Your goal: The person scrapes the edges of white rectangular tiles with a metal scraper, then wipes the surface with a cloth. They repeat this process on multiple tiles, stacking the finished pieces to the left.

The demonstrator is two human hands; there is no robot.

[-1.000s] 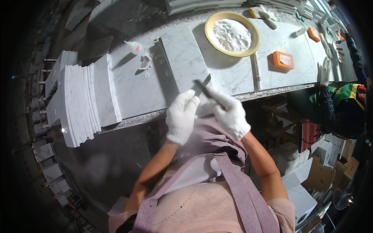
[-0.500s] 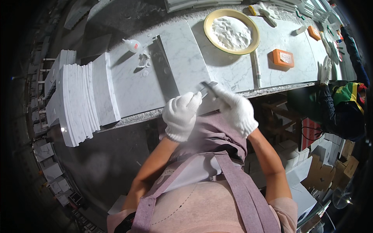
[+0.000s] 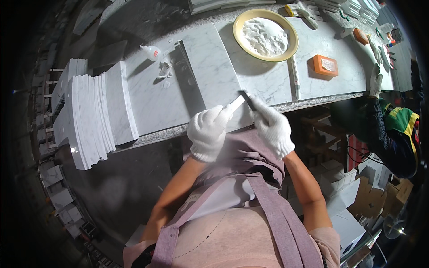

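Both of my hands wear white knitted gloves and meet above the near edge of the marble table. My left hand point(image 3: 208, 134) is closed on a thin white flat strip point(image 3: 236, 103) that points up and to the right. My right hand point(image 3: 271, 127) grips a narrow dark flat tool point(image 3: 248, 102); its upper end crosses the strip's tip. I cannot tell exactly what kind of tool either is. Beyond them lies a grey-veined marble slab point(image 3: 210, 62), raised on the table.
A yellow basin point(image 3: 293, 48) of white powder point(image 3: 264, 36) stands behind. An orange block point(image 3: 325, 66), a thin white stick point(image 3: 296, 80), a small white bottle point(image 3: 151, 52) and crumpled scrap point(image 3: 165, 69) lie around. Stacked slabs point(image 3: 91, 116) stand left; a co-worker point(image 3: 395, 134) works right.
My right hand and the dark tool, blurred before, now show more sharply against the strip. My left hand stays almost in place. The co-worker at the right has shifted slightly.
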